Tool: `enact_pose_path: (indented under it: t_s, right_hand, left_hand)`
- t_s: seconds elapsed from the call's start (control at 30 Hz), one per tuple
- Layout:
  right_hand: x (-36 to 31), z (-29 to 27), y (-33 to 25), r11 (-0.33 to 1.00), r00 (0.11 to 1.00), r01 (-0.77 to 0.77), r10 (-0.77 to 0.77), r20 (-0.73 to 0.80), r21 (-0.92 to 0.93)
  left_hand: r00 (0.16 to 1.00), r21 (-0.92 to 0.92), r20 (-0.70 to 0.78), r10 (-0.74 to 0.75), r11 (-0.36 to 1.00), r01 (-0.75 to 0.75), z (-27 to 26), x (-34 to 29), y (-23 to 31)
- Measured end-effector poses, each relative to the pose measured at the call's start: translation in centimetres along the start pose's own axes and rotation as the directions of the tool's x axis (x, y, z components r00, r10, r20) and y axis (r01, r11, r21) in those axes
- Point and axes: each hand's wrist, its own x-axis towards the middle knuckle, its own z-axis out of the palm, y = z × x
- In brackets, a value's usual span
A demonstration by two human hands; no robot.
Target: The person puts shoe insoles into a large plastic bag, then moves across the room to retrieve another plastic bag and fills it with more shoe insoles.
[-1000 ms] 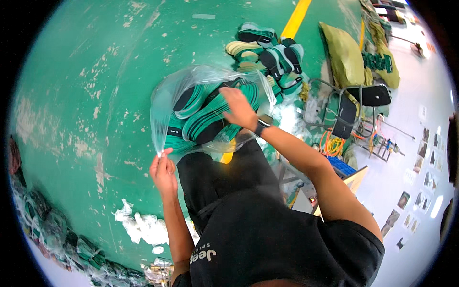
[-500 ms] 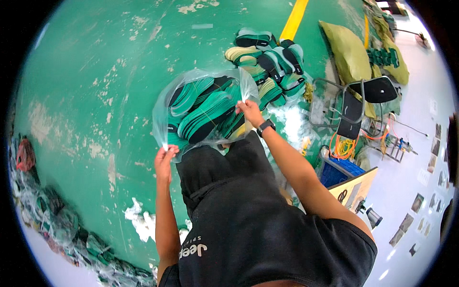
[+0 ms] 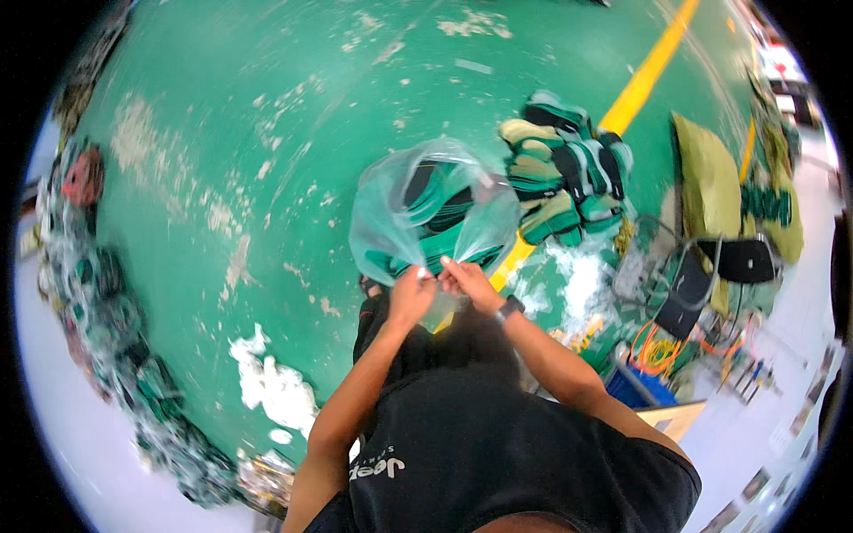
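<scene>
A clear plastic bag (image 3: 375, 213) stands on the floor in front of my legs, its mouth partly gathered. Inside it, through the film, show bundled stacks of green and black shoe insoles (image 3: 442, 213). My left hand (image 3: 411, 297) pinches the near rim of the bag. Close beside it, my right hand (image 3: 471, 284), with a dark watch on the wrist, grips the same rim, fingers closed. The two hands almost touch. Just right of the bag lies a pile of more insole bundles (image 3: 569, 173) in green, black and pale yellow.
Olive sacks (image 3: 706, 182) and a black-seated metal chair (image 3: 684, 289) stand at the right, near a blue crate (image 3: 638, 387) with an orange hose (image 3: 657, 348). White scraps (image 3: 271, 382) lie on the floor at lower left. Filled bags (image 3: 115, 311) line the left edge.
My hands, held wide apart on the bag's rim before, have come together at its near side. The bag's mouth has narrowed. The whole view has shifted, with some blur.
</scene>
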Motion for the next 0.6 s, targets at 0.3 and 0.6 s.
enact_pose_path:
  t_s: [0.3,0.6]
  right_hand:
    - [6.4,12.9,2.2,0.975,0.975,-0.215,0.217,-0.045,0.057]
    - [6.5,7.9,12.4,0.712,0.949,-0.118,-0.124,-0.291,-0.692]
  left_hand:
    - [0.963,-0.198,0.182,0.198,0.967,-0.161,-3.7,-1.4,-8.1]
    - [0.997,-0.682,0.026,0.079,0.73,-0.04,-25.1,-10.8,-31.3]
